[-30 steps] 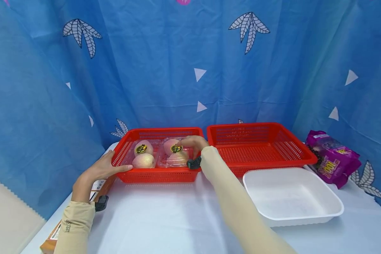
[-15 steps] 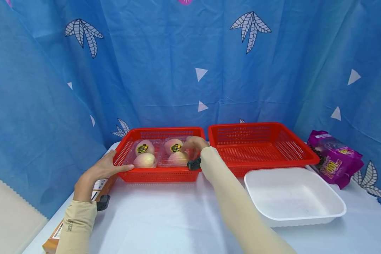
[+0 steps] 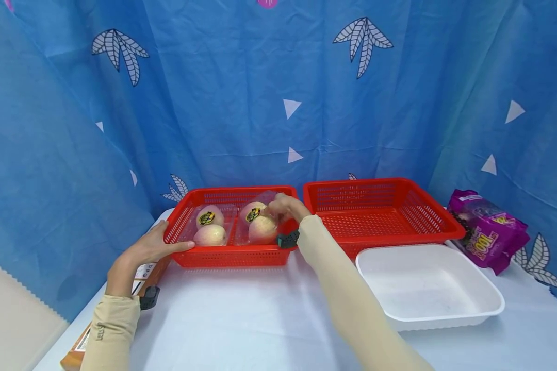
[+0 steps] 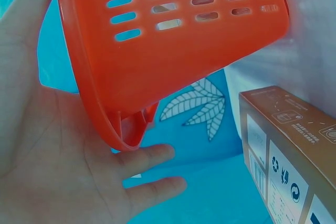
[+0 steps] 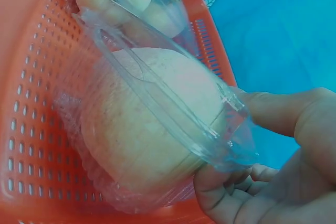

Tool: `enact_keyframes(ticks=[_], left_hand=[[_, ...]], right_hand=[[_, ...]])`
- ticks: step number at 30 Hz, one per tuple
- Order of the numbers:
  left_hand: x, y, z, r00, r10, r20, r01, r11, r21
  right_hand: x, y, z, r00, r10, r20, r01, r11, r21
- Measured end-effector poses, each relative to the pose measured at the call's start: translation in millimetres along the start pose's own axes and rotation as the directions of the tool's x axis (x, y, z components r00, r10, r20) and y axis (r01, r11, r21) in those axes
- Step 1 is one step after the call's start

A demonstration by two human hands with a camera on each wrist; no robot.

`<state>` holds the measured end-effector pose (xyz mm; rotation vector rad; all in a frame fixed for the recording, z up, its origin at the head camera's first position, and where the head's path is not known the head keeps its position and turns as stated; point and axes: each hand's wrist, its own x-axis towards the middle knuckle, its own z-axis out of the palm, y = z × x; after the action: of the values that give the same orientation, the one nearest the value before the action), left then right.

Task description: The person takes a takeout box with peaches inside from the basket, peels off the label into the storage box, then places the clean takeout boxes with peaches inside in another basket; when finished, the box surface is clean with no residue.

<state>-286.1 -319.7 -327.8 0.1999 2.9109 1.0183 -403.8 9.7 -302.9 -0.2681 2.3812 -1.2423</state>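
Two red baskets (image 3: 380, 206) stood side by side, a white tray (image 3: 427, 288) near. The right hand (image 3: 285, 206) pinched the clear apple pack (image 3: 255, 224), tilted up on its right; the left hand (image 3: 144, 247), fingers straight, braced the left basket's (image 3: 227, 255) corner.

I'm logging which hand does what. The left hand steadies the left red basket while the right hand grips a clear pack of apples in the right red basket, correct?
Not quite. The clear pack of apples that the right hand grips sits in the left red basket, the same one the left hand steadies. The head view shows this; the right red basket holds no pack.
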Motion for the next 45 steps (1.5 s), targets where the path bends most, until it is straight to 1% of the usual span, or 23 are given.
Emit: enact_keyframes(ticks=[7,13,16,24,31,33,39,45], left_hand=[[-1.0,0.0,-1.0,1.000,0.009,0.006,-0.009,1.000,-0.016],[-1.3,0.7,-1.6,1.000,0.001,0.009,0.000,1.000,-0.010],[-1.0,0.9,-1.5,1.000,-0.002,0.008,0.002,1.000,-0.012],[0.5,2.0,-2.4,1.000,-0.024,0.017,0.024,1.000,-0.004],[0.2,0.1,-3.2,0.999,-0.021,0.024,0.021,1.000,-0.007],[-0.3,-0.5,-3.1,0.999,-0.023,0.022,0.023,1.000,-0.003],[-0.1,-0.4,-3.5,0.999,-0.046,0.029,0.046,0.999,0.009],[-1.8,0.1,-7.3,0.998,-0.065,0.012,0.065,0.997,0.052]], right_hand=[[0.6,-2.3,-2.2,0.999,-0.032,0.003,0.032,0.999,0.025],[-1.2,-8.9,-6.1,0.999,-0.050,0.017,0.049,0.995,0.090],[-3.1,-11.0,-10.1,0.998,-0.058,0.010,0.057,0.994,0.094],[-14.8,-12.7,-28.6,0.994,-0.111,0.022,0.107,0.987,0.121],[-26.8,-19.2,-40.2,0.995,-0.100,-0.004,0.100,0.982,0.161],[-31.6,-20.4,-42.9,0.994,-0.110,0.005,0.107,0.978,0.179],[-47.8,-17.1,-54.0,0.982,-0.188,0.027,0.180,0.966,0.184],[-62.9,-9.8,-63.6,0.960,-0.278,0.033,0.267,0.945,0.189]])
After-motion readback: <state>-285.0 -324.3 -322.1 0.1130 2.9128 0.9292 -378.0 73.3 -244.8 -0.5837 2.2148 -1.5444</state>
